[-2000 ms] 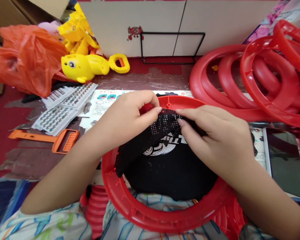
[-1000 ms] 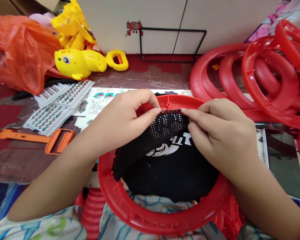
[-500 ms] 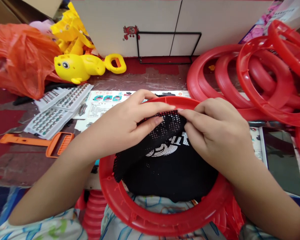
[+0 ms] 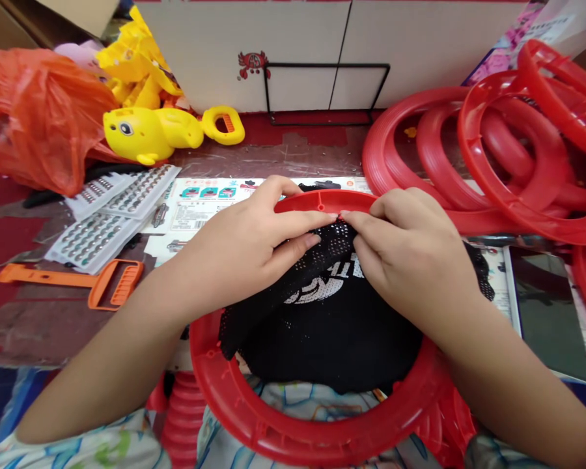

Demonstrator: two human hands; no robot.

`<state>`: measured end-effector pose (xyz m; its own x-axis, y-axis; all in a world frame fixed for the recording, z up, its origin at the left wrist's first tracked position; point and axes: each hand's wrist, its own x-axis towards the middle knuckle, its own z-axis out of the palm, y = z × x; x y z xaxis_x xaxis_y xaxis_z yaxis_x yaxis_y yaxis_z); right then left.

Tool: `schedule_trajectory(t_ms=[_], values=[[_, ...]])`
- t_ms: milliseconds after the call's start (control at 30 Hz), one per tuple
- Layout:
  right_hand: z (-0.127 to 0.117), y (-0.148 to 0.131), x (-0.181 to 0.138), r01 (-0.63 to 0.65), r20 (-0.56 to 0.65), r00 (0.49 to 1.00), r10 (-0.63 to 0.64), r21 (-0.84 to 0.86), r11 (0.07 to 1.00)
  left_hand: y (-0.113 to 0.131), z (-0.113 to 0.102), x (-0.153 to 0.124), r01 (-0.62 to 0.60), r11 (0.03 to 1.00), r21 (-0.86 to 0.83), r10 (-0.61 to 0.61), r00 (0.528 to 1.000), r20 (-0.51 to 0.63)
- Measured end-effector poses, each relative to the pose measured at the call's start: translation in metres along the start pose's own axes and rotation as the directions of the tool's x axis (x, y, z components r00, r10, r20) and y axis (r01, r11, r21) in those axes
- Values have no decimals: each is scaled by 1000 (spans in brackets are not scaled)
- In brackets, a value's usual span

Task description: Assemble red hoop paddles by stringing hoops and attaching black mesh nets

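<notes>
A red plastic ring [image 4: 293, 438] rests against my lap and the table edge, its hollow ribbed side up. Black mesh fabric [image 4: 332, 345] with white lettering lies across its opening, with a folded edge along the far left. My left hand [image 4: 268, 234] pinches the mesh edge at the ring's far rim, thumb below and forefinger above. Right beside it, my right hand [image 4: 405, 241] pinches the same edge, fingertips pressed at the rim. The two forefingers nearly touch. Part of the mesh pokes out past my right wrist.
More red rings [image 4: 488, 156] are piled at the back right, above a dark-screened phone [image 4: 549, 312]. On the left lie an orange plastic handle [image 4: 112, 284], trays of button cells [image 4: 90, 241], a yellow toy [image 4: 151, 132] and an orange bag [image 4: 39, 117]. A black wire stand [image 4: 327, 65] stands behind.
My right hand has shifted slightly left along the rim, closer to my left fingertips. More mesh shows beyond my right wrist. The whole view has drifted slightly.
</notes>
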<state>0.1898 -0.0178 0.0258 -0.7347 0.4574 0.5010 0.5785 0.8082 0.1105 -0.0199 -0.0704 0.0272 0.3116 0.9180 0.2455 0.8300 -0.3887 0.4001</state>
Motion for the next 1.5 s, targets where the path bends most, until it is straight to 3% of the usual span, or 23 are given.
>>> schedule_trajectory(t_ms=[300, 500, 600, 800, 1000, 1100, 1200, 1333, 1500], values=[[-12, 0, -2, -67, 82, 995, 52, 191, 979, -13, -11, 13, 42, 999, -29, -40, 998, 49], [-12, -5, 2, -70, 221, 975, 19, 225, 972, -12, -20, 39, 248, 965, 86, -257, 960, 109], [-8, -8, 1, -27, 236, 972, -12, 162, 986, -14, -18, 45, 211, 975, 70, -217, 971, 101], [-1, -11, -2, 42, 135, 990, -42, 8, 999, -20, -13, 45, 158, 987, -44, -149, 977, 154], [-11, -10, 1, -28, 48, 999, 14, 301, 953, -14, -18, 49, 174, 983, -64, -161, 972, 173], [-17, -12, 2, -43, 7, 999, 44, 412, 910, -15, -16, 49, 145, 966, -215, -114, 982, 148], [-19, -13, 1, -152, 60, 988, 142, 506, 849, -17, -17, 47, 124, 911, -394, -70, 986, 148], [-17, -12, -1, -289, 175, 957, 231, 608, 739, -17, -22, 46, 133, 902, -411, -42, 974, 224], [-19, -12, -1, -300, 200, 953, 227, 539, 787, -16, -23, 46, 100, 940, -325, -20, 971, 239]])
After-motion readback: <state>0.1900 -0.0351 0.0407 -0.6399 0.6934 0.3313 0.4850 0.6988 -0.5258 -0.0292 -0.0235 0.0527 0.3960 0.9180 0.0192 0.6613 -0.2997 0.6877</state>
